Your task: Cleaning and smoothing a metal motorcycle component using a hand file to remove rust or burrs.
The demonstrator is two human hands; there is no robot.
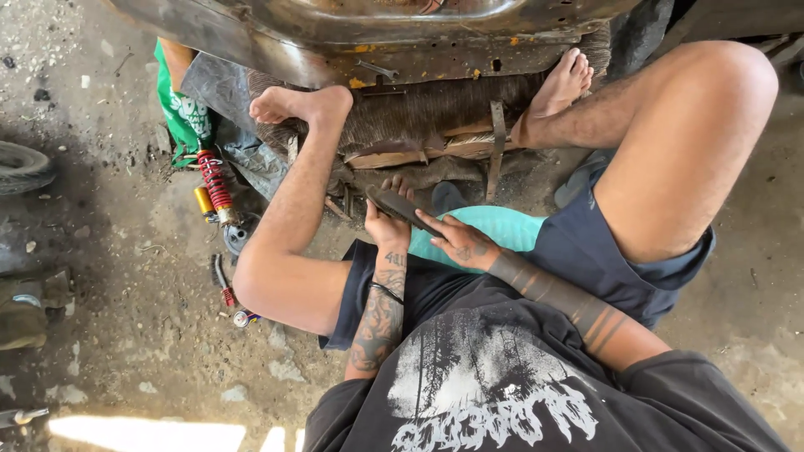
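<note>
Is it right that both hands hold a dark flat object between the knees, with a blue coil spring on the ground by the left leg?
Not quite: the head view shows the coil spring is red, not blue. The rest stands: left hand and right hand hold the dark flat object between the knees.

Your left hand and right hand grip a flat dark strip, matt, looks like worn metal. Panel overhead: bare steel, rusty, dull sheen. Shock spring: glossy red coil, gold metal body. Floor: rough dusty concrete. Seat: smooth turquoise plastic. Shorts: matt cloth.
</note>
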